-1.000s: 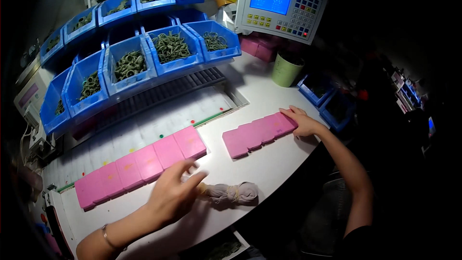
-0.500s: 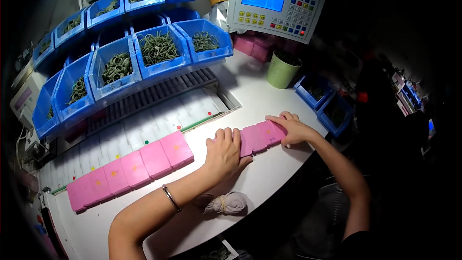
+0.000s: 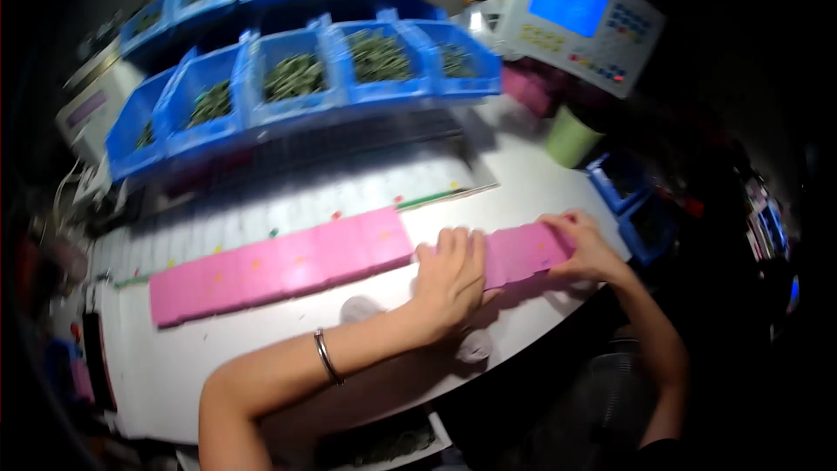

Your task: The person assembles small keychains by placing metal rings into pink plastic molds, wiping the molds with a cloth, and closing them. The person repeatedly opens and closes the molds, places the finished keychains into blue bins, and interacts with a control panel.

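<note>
white tabletop (image 3: 161,375) beneath, left hand (image 3: 453,283) and right hand (image 3: 591,251) clasp pink blocks (image 3: 516,255).

White table (image 3: 523,153), short pink row (image 3: 519,255) between my fingers (image 3: 460,249), longer pink row (image 3: 277,265) leftward, green cup (image 3: 573,137) beyond, pale bundle (image 3: 475,346) nearer me.

The worktop (image 3: 540,174) has a smooth surface with a soft sheen. The long row of blocks (image 3: 279,266) along its far edge and the short row of blocks (image 3: 521,253) near its right edge appear smooth and matt; blur hides finer texture. The bins (image 3: 296,110) beyond the far edge are smooth, glossy plastic. The cup (image 3: 573,138) near the far right corner looks like smooth plastic. The bracelet (image 3: 326,357) is polished metal. The bundle (image 3: 475,346) by the front edge appears to be matt cloth.
</note>
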Available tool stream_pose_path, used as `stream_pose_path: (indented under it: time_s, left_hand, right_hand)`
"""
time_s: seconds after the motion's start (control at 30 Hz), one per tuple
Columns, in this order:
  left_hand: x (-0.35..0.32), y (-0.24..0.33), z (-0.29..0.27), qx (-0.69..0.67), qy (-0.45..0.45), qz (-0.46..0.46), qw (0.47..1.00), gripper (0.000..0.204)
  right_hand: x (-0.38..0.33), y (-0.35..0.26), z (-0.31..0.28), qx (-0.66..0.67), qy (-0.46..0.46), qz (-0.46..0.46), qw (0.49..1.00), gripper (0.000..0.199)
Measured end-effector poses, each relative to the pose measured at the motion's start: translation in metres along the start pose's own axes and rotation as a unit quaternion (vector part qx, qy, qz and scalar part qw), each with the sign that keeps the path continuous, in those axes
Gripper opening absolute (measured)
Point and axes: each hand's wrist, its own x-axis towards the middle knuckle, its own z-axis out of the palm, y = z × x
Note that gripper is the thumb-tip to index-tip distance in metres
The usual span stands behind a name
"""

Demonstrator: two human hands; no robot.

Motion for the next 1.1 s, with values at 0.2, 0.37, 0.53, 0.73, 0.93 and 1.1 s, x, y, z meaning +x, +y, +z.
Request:
stream_pose_path:
  time_s: [0.2,0.37,0.53,0.73,0.93,1.1]
  left_hand:
    - [-0.063,-0.038,-0.098,0.093,0.017,-0.067,0.993,0.079]
    - [-0.159,-0.057,-0.18,0.152,-0.044,-0.179,0.971,0.082]
    - [-0.256,-0.081,-0.203,0.156,-0.071,-0.25,0.953,0.085]
    - [-0.319,-0.131,-0.191,0.107,-0.114,-0.233,0.96,0.085]
    - [-0.31,-0.153,-0.191,0.085,-0.085,-0.24,0.963,0.086]
    - [-0.306,-0.144,-0.184,0.193,-0.071,-0.212,0.955,0.076]
  right_hand:
    - [0.001,-0.128,-0.015,0.042,0.058,-0.099,0.992,0.079]
    - [-0.002,-0.236,0.017,0.031,0.008,-0.176,0.984,0.078]
    - [-0.014,-0.321,0.07,0.047,-0.112,-0.224,0.967,0.078]
    - [-0.035,-0.336,0.137,0.054,-0.1,-0.267,0.957,0.075]
    - [-0.015,-0.304,0.136,0.248,-0.13,-0.298,0.913,0.074]
    - [-0.006,-0.281,0.132,0.287,-0.159,-0.252,0.91,0.074]
